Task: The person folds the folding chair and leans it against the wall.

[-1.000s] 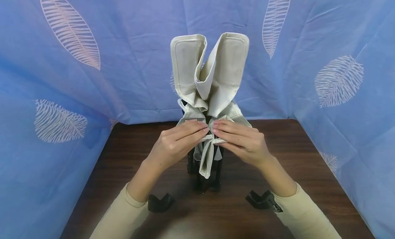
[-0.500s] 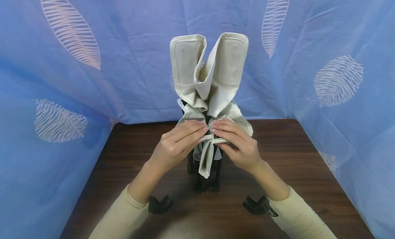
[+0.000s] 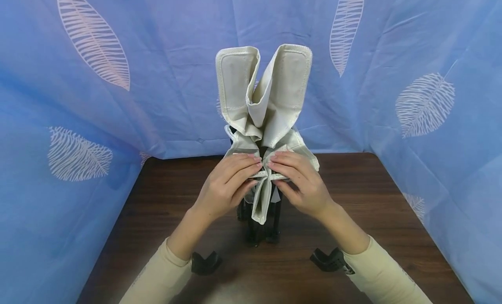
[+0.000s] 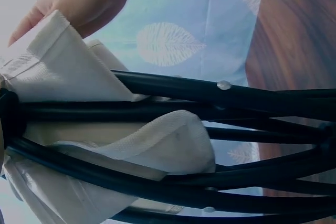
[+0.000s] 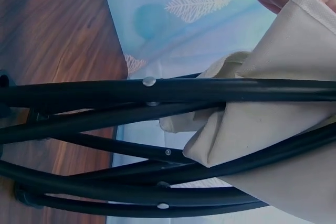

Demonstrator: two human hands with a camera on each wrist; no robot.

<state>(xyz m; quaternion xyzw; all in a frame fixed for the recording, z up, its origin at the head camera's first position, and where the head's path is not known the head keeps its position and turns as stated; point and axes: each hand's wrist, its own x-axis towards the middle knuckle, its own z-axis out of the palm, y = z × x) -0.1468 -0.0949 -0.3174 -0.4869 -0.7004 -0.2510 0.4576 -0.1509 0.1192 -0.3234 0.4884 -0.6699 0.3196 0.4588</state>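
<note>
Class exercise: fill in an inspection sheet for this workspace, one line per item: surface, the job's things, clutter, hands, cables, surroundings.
Surface: dark wooden table, bare wood around the work.
Job's things: folded chair with black frame standing upright; its beige fabric bunched, two flaps rising above; a beige strap hangs down the front.
Clutter: nothing seen.
Hands: left hand and right hand meet at the middle, fingers pinching the fabric band; beige sleeves, black wrist mounts.
Cables: nothing seen.
Surroundings: blue curtain with white leaf prints encloses three sides.
</note>
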